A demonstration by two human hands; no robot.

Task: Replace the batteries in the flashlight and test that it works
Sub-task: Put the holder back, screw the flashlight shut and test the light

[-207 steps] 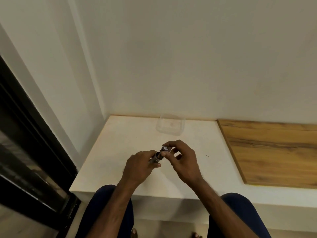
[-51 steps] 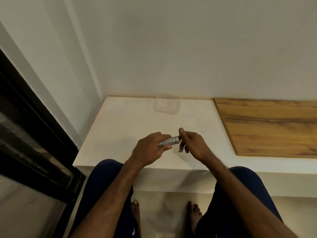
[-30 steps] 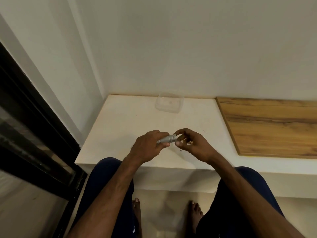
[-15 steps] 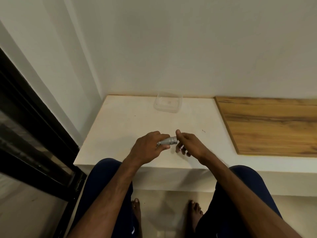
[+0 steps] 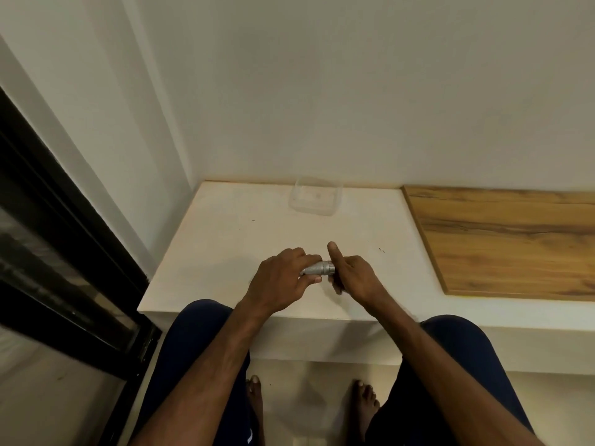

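Observation:
A small silver flashlight lies level between my hands, just above the white ledge. My left hand is wrapped around its left part, which hides that end. My right hand meets the flashlight's right end, with the thumb raised straight up and the fingers curled below; the end itself is hidden behind that hand. No loose batteries show.
A clear plastic container stands at the back of the ledge against the wall. A wooden panel covers the ledge to the right. A black-framed glass door runs along the left. My knees and bare feet are below the ledge's front edge.
My right hand has shifted at the flashlight's right end, going from a pinch to a raised thumb. The left hand has kept its hold. The flashlight stayed level.

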